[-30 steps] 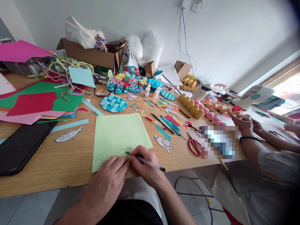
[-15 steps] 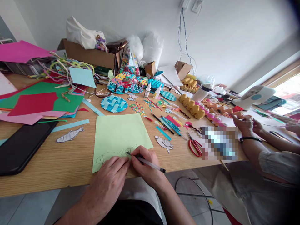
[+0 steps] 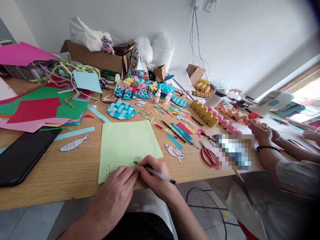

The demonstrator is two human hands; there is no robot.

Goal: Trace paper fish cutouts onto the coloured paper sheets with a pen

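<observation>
A sheet of light green paper (image 3: 128, 140) lies at the table's front edge, with fish outlines drawn along its lower part. My right hand (image 3: 155, 175) grips a pen (image 3: 160, 175), its tip on the second fish near the eye. Flat on the lower edge of the paper rests my left hand (image 3: 120, 186), fingers stretched out and touching the sheet beside the pen. Grey cut-out fish lie on both sides: one paper fish (image 3: 74, 143) to the left, and a pair of overlapping fish (image 3: 175, 152) to the right.
Left stand a black phone (image 3: 27, 156) and stacked coloured paper (image 3: 45, 93). Beyond the sheet are a blue woven oval (image 3: 121, 110), glue bottles (image 3: 157, 95) and pencils (image 3: 173, 131). Red-handled scissors (image 3: 208, 156) lie right, near a co-worker's hands (image 3: 262, 131). Egg-carton strips (image 3: 204, 113) sit behind.
The pen and my right hand have shifted very slightly left over the second fish. My left hand stays on the paper.
</observation>
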